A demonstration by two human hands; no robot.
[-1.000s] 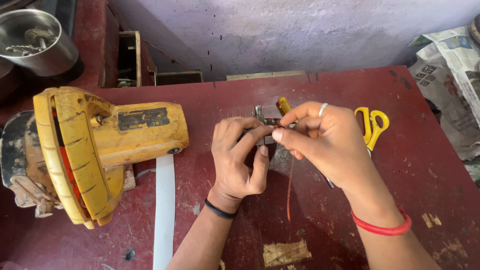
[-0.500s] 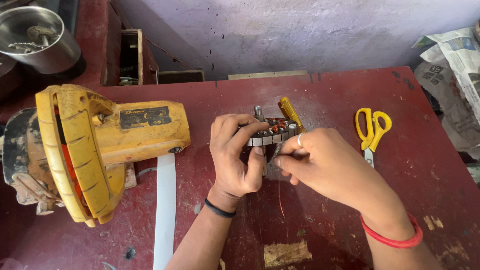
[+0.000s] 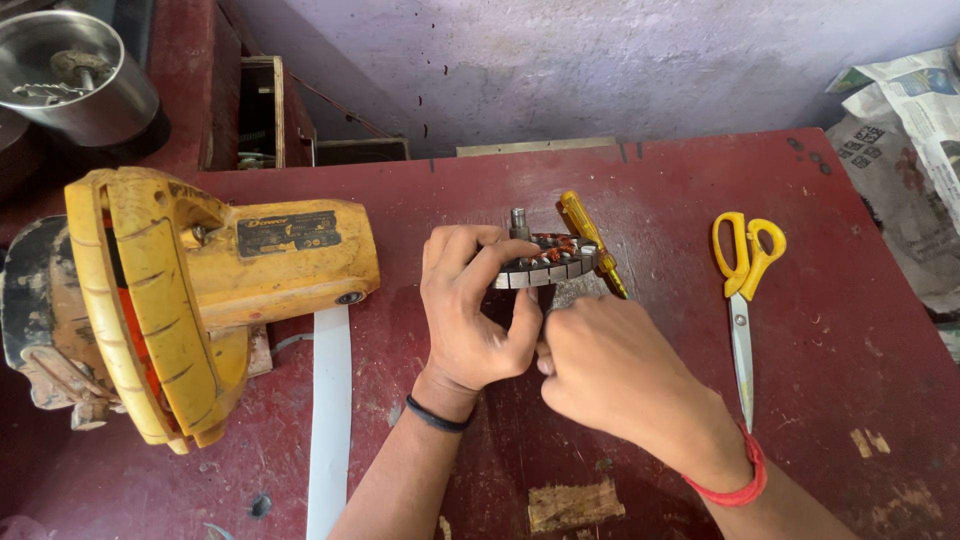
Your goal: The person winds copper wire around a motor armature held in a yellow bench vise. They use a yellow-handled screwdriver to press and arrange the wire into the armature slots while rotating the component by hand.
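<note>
Left hand [image 3: 470, 310] clamps the motor armature [image 3: 545, 260] right of the yellow power saw [image 3: 215, 290]. Right hand [image 3: 610, 370] fisted just below it, contents hidden. Armature looks heavy, rigid; grip the steel core, since the copper windings seem fragile.

Motor armature [image 3: 545, 262] partly behind left hand [image 3: 470, 305]

The scene is lit by soft, even daylight, brightest on the pale wall [image 3: 600, 60] at the top. The red tabletop [image 3: 850, 400] is evenly exposed, with only faint, short shadows cast beneath the hands and the yellow power tool [image 3: 230, 280]. A dull sheen is seen on the steel bowl [image 3: 80, 80]. Focus is held sharp across the centre; slight wide-angle bending is noticed toward the edges.
</note>
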